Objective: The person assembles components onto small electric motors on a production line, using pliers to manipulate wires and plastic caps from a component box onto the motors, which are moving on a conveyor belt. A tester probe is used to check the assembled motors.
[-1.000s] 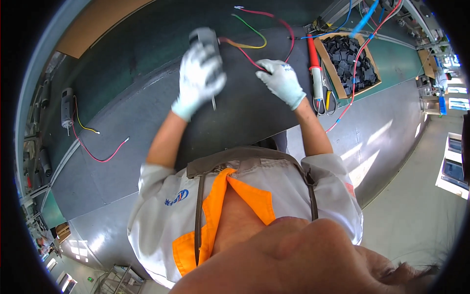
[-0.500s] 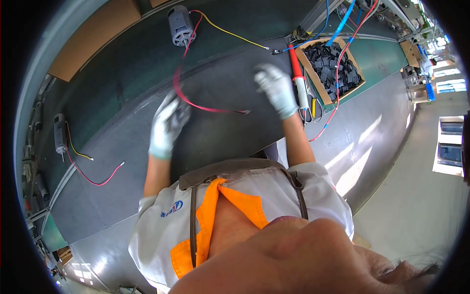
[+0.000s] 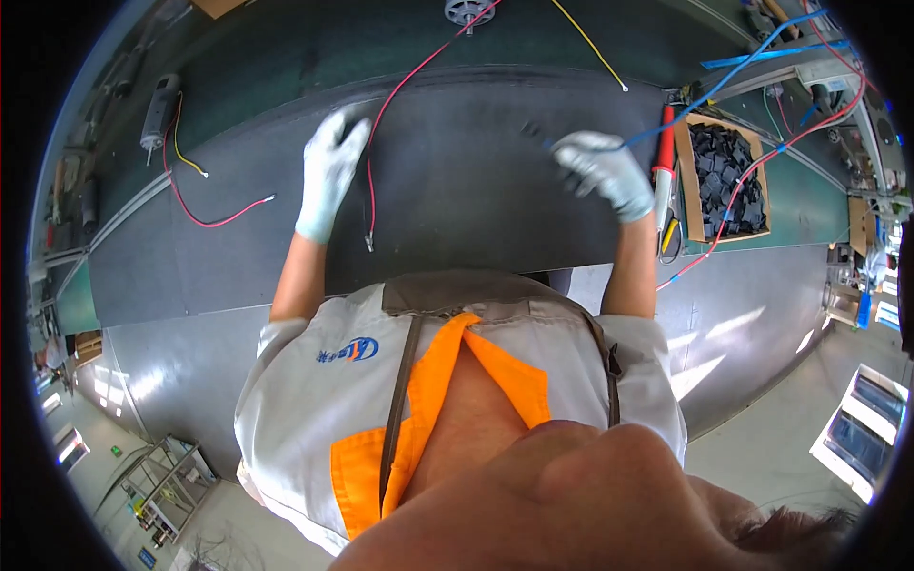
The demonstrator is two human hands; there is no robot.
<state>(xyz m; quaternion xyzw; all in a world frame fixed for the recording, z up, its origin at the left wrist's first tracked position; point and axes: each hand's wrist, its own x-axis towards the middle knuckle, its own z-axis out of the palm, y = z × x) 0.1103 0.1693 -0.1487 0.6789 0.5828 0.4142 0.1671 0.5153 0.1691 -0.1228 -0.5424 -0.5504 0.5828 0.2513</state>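
Observation:
My left hand, in a white glove, is over the dark table with nothing visible in it. Its fingers are loosely bent and apart, just left of a red wire. That wire runs from a grey motor at the far edge of view and ends in a small metal terminal near me. My gloved right hand pinches a blue wire near its end. A dark, blurred tip sticks out left of the fingers. The motor's yellow wire lies beyond that hand.
A second motor with red and yellow wires lies at the left. On the right are a red-and-white tool, scissors and a cardboard box of black plastic pieces. A red cable hangs across the box.
My right hand has taken hold of the blue wire and drawn it left from beside the box. My left hand is now apart from the red wire, which hangs straighter. The view has shifted.

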